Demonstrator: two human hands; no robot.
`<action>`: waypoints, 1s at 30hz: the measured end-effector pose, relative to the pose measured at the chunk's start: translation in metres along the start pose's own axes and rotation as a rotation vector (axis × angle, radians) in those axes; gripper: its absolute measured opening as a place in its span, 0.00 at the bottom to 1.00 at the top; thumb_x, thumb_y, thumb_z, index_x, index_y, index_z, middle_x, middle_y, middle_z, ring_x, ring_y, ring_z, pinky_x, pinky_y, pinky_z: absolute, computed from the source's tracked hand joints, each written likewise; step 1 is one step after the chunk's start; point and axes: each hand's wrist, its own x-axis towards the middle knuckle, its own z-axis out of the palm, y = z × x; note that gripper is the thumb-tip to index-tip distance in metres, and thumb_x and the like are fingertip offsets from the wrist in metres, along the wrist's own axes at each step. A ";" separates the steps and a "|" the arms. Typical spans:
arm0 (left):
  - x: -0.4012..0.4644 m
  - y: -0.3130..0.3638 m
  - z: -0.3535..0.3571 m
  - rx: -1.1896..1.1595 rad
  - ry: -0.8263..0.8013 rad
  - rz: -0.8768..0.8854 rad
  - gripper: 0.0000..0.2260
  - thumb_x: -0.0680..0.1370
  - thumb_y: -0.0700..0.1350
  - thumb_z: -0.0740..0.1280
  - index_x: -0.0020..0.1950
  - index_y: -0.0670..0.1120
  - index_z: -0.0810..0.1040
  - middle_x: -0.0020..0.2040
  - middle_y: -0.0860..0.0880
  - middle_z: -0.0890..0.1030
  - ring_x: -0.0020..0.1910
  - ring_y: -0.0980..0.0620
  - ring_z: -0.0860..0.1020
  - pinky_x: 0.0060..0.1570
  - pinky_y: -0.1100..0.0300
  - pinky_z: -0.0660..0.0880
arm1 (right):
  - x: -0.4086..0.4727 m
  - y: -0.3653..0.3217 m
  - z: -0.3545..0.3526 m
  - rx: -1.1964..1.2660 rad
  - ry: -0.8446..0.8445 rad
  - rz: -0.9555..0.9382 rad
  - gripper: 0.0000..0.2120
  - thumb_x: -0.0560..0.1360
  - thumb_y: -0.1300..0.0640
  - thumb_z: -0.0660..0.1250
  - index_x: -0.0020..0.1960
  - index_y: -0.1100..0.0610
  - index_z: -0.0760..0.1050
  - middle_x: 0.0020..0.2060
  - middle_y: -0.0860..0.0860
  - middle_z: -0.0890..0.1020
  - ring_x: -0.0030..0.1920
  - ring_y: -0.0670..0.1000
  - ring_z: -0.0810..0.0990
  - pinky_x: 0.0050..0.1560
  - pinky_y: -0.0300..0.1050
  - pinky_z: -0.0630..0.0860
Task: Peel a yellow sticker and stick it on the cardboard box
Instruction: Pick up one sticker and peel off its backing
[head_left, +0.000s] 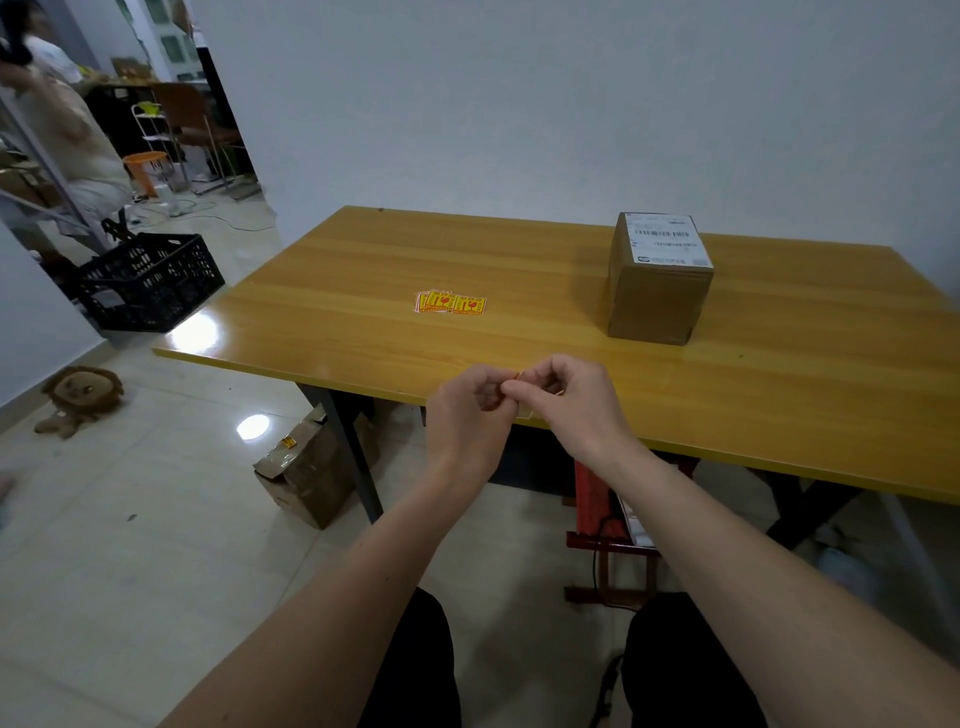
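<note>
My left hand (470, 410) and my right hand (566, 400) meet over the table's near edge, fingertips pinched together on a small yellow sticker (517, 375) that is mostly hidden between them. A clear backing piece (524, 413) shows just below the fingers. A small pile of yellow-and-red stickers (451, 302) lies on the yellow wooden table (363, 270), beyond my hands. The cardboard box (658, 291), with a white shipping label on top, stands at the back right of the table.
A black plastic crate (150, 280) sits on the floor to the left. A plush lion (80, 395) and an open carton (306, 473) lie on the tiles near the table leg. A red stool (597, 519) stands under the table. A person stands far left.
</note>
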 end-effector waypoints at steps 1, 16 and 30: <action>0.000 0.000 0.001 -0.017 0.000 -0.002 0.06 0.73 0.38 0.70 0.48 0.45 0.83 0.37 0.52 0.83 0.34 0.59 0.78 0.38 0.67 0.76 | 0.000 -0.001 -0.001 0.017 0.010 -0.006 0.09 0.69 0.57 0.75 0.35 0.51 0.76 0.33 0.47 0.79 0.35 0.45 0.76 0.35 0.31 0.73; -0.003 0.004 0.003 0.013 0.057 0.009 0.04 0.75 0.40 0.69 0.43 0.47 0.83 0.33 0.59 0.79 0.35 0.58 0.78 0.40 0.65 0.75 | 0.000 -0.002 -0.002 0.089 0.020 0.086 0.10 0.71 0.52 0.73 0.35 0.57 0.79 0.29 0.50 0.78 0.30 0.43 0.74 0.34 0.34 0.72; -0.001 0.000 0.004 -0.044 0.048 -0.013 0.04 0.75 0.43 0.70 0.47 0.48 0.84 0.43 0.50 0.85 0.44 0.53 0.82 0.47 0.56 0.79 | -0.001 -0.003 -0.003 0.115 0.007 0.052 0.06 0.71 0.61 0.73 0.36 0.54 0.81 0.30 0.50 0.79 0.29 0.39 0.75 0.35 0.32 0.73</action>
